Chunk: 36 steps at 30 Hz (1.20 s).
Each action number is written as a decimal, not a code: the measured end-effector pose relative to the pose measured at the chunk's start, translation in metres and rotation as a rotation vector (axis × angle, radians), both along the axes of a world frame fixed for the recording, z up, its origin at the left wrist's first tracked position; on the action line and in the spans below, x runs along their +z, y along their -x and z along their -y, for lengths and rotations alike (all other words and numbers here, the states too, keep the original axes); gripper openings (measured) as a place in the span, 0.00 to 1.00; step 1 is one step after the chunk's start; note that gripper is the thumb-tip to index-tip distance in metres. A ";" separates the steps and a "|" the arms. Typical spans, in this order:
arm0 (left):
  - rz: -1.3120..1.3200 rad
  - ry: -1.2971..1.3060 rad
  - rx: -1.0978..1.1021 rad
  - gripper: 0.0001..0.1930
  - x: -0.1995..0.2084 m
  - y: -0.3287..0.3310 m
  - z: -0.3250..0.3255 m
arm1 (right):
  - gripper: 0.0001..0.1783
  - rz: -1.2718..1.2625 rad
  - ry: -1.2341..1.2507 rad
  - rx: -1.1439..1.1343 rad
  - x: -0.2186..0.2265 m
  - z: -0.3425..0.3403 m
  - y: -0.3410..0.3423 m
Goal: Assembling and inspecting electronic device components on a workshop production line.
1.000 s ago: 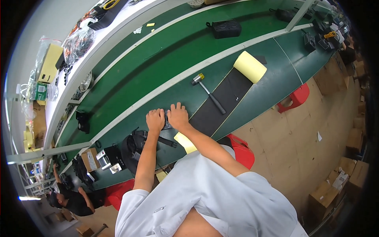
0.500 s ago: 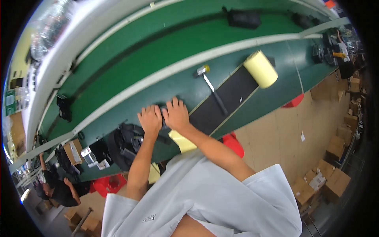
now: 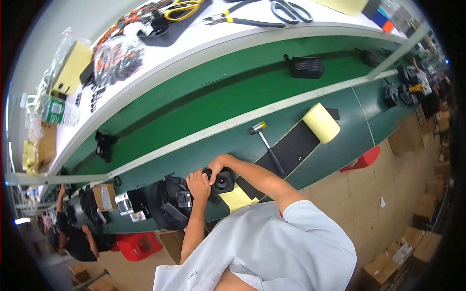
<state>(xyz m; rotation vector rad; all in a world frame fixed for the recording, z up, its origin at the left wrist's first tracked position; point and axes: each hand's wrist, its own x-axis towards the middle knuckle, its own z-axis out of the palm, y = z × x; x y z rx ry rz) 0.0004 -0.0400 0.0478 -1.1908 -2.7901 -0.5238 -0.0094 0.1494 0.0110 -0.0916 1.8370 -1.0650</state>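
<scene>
A squarish black device with a round, lens-like face [image 3: 223, 181] sits at the bench edge between me and the far rail. My right hand [image 3: 221, 164] reaches over its top left corner, fingers bent down and gripping it. Close beside its left side, my left hand [image 3: 198, 185] has its fingertips against the same device; its contact is partly hidden. A black backpack-like bag [image 3: 170, 203] with straps and buckles lies just left of my left hand. Under the device's near side is a yellow sheet [image 3: 235, 198].
A hammer [image 3: 268, 148] rests across a black strip [image 3: 291, 150], with a pale yellow roll [image 3: 321, 123] at its far end. A raised white shelf [image 3: 160, 58] holds pliers [image 3: 242, 20] and scissors [image 3: 291, 10]. A red stool [image 3: 138, 246] and another person [image 3: 75, 235] are at left.
My view has tilted up, bringing the upper shelf in. My right hand has swung over the device's top, and its round face now shows beside my hands.
</scene>
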 end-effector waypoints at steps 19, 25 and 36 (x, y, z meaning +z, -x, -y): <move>0.732 -0.288 0.240 0.06 -0.006 -0.086 0.049 | 0.32 -1.306 -1.208 -0.427 0.040 -0.203 0.128; 0.745 -0.241 0.160 0.06 0.004 -0.083 0.046 | 0.36 -1.249 -1.157 -0.546 -0.012 -0.171 0.077; 0.738 0.257 -0.100 0.15 -0.037 -0.085 -0.012 | 0.17 -1.088 -0.684 -0.910 0.025 -0.111 -0.034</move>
